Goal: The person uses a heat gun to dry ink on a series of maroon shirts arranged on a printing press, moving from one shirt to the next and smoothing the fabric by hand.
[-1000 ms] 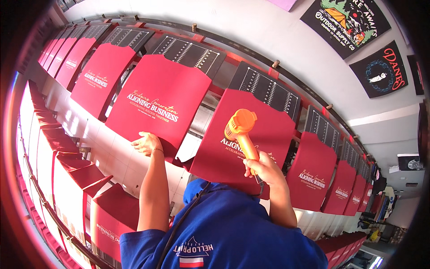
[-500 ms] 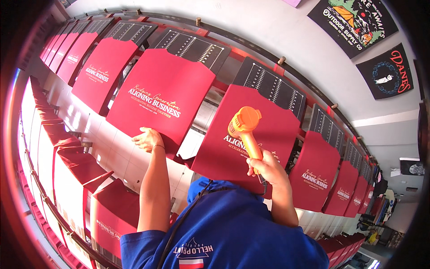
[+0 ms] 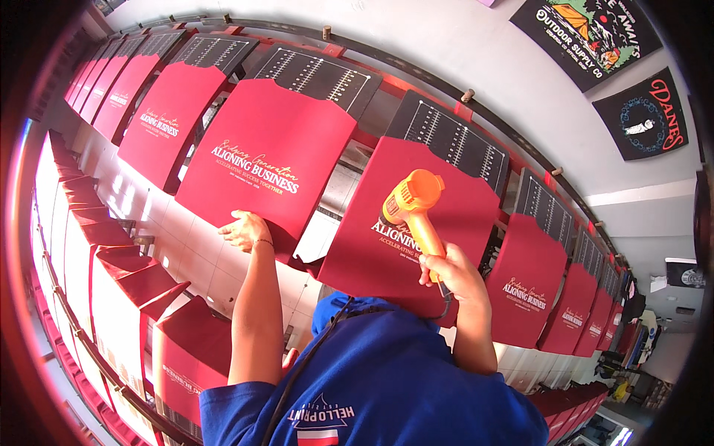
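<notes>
My right hand grips the handle of an orange heat gun, its cord trailing down from the handle's base. The gun is over the print of a red T-shirt stretched on a black board, nozzle toward the left; I cannot tell how far above the cloth it is. My left hand rests at the lower edge of the neighbouring red T-shirt, its fingers stretched out and holding nothing. Both shirts carry white and gold lettering on the chest.
More red shirts lie on a long row of boards, whose dark gridded ends show beyond the collars. A rail runs along the far side. Another row of red shirts stands at the lower left. Printed black cloths hang on the wall.
My right hand and the heat gun have shifted slightly, the gun's head turning and its nozzle now showing more to the left. My left hand has stayed in place.
</notes>
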`<control>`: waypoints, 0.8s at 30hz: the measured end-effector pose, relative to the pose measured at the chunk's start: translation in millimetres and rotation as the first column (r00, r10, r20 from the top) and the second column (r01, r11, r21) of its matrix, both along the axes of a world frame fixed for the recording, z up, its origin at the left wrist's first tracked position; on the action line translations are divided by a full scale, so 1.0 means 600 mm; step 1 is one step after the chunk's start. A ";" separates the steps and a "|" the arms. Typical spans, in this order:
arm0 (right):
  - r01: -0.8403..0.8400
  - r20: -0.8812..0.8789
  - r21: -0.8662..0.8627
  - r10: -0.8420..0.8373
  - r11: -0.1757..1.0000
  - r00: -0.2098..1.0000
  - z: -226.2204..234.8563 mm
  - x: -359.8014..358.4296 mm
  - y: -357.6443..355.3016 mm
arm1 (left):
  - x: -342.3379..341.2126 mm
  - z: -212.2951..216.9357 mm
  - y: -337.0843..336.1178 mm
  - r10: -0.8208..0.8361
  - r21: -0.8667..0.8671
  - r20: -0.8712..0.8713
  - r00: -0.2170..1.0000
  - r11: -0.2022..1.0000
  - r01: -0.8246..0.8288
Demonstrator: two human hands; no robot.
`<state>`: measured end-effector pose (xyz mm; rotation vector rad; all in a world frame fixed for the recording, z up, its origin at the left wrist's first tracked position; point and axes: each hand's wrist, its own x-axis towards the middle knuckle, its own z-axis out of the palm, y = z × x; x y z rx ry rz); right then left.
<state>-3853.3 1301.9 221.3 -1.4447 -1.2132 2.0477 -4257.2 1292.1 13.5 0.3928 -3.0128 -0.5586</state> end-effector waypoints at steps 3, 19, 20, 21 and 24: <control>0.018 0.021 0.070 -0.020 0.997 1.000 -0.006 -0.010 -0.009 | 0.001 0.005 0.001 -0.009 0.010 0.005 1.000 1.000 0.009; 0.049 0.075 0.036 -0.052 0.998 0.996 0.018 0.007 -0.034 | -0.008 -0.023 -0.002 0.008 0.048 -0.028 1.000 0.999 -0.006; 0.054 0.064 0.025 -0.055 0.998 0.996 0.019 0.014 -0.031 | -0.006 -0.020 -0.002 0.000 0.064 -0.024 1.000 0.998 0.002; 0.058 0.054 0.015 -0.059 0.998 0.997 0.019 0.019 -0.029 | -0.005 -0.018 -0.001 -0.001 0.068 -0.022 1.000 0.998 0.003; 0.095 0.105 0.056 -0.100 0.994 0.989 0.012 0.014 -0.042 | -0.006 -0.017 -0.001 0.007 0.058 -0.035 0.999 0.998 -0.005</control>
